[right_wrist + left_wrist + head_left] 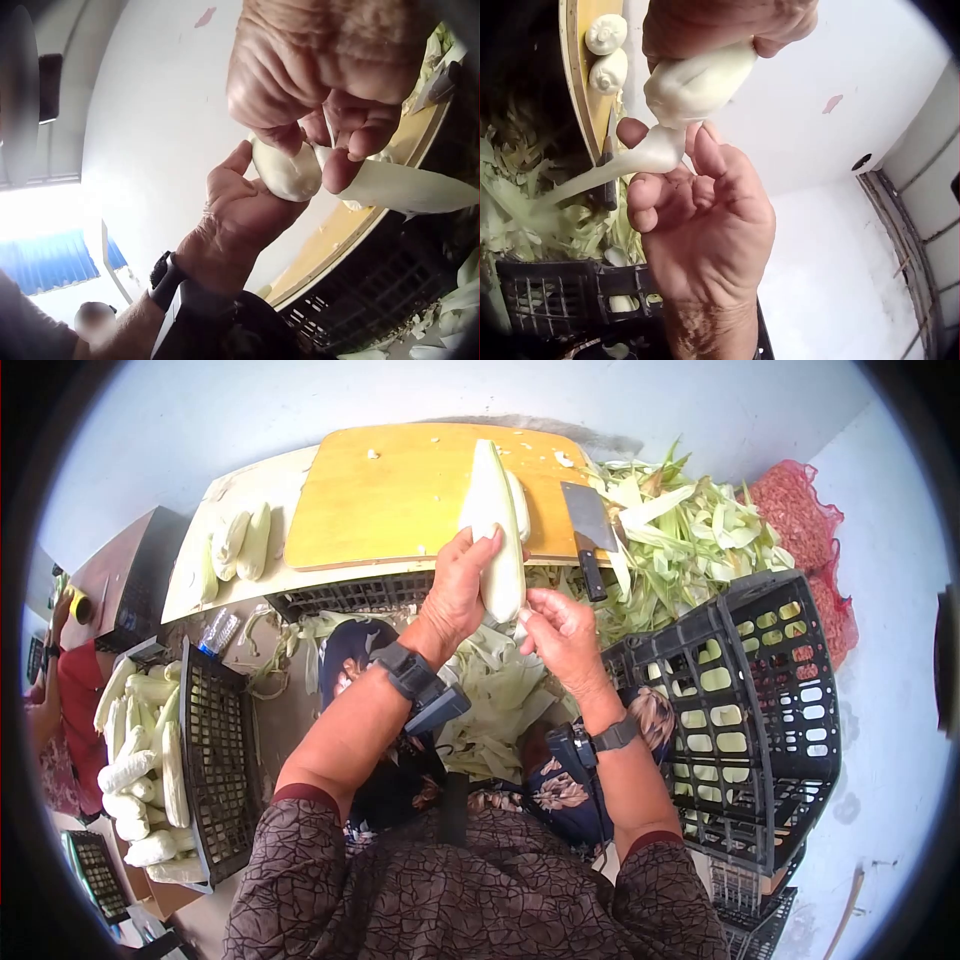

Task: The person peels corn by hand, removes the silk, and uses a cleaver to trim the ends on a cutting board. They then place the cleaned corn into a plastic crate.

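Over the bench edge, before the cutting board | left hand clamped round corn cob | right hand pinching husk strip at cob's base | risk: hard tug could jerk slick cob loose toward cleaver.

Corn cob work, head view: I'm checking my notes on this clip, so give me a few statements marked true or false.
1. The left hand grips the corn cob. True.
2. The right hand holds the cleaver. False: the cleaver lies at the right edge of the cutting board, and the right hand pinches a husk leaf at the cob's base.
3. The crate on the left holds peeled cobs. True.
4. The cutting board is red. False: it is yellow.
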Demonstrator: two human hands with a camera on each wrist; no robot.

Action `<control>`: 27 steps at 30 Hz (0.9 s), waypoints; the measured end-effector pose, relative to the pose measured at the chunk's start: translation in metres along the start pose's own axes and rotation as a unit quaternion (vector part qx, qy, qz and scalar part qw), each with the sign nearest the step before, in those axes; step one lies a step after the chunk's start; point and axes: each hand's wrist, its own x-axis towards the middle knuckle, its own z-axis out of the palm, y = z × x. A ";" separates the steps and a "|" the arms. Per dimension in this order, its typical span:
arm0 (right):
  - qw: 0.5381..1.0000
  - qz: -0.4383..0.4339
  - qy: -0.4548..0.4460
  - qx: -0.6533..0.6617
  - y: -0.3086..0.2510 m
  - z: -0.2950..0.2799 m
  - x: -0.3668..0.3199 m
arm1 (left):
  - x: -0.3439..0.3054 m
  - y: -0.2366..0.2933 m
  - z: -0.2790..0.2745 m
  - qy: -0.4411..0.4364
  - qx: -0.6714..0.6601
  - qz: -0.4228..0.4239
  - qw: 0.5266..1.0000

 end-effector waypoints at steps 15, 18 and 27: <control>0.999 0.010 0.001 -0.045 0.000 0.001 0.000 | -0.005 -0.004 0.007 0.025 0.082 0.029 0.996; 0.999 0.015 0.006 -0.050 -0.002 0.002 -0.001 | -0.006 -0.005 0.011 0.038 0.092 0.042 0.994; 0.995 0.009 0.028 -0.098 0.002 0.004 -0.001 | -0.009 -0.009 0.016 0.029 0.125 0.074 0.989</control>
